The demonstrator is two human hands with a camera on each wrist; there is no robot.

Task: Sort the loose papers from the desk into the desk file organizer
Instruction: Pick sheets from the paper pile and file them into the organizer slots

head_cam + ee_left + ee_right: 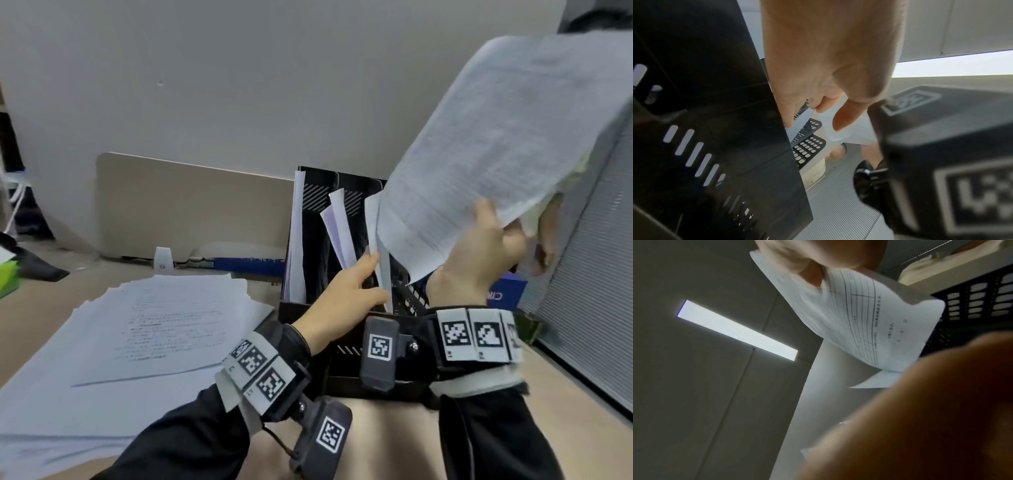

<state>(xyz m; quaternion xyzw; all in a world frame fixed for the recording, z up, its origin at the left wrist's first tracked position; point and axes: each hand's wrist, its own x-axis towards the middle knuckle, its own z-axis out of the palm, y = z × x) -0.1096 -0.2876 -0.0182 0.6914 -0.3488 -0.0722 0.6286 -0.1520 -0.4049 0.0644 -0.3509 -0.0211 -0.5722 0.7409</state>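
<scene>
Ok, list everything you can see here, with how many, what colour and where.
file organizer: one, black, on the desk ahead, several slots.
filed papers: a few, white, upright in the organizer slots.
held sheet: one, white, printed, raised over the organizer's right side.
paper stack: one fanned pile, white, on the desk at left.
blue box: one, right of the organizer.
desk: one, tan.
divider panel: one, beige, behind the desk.
left hand: fingers reaching among the filed papers.
right hand: grips the held sheet's lower edge.
</scene>
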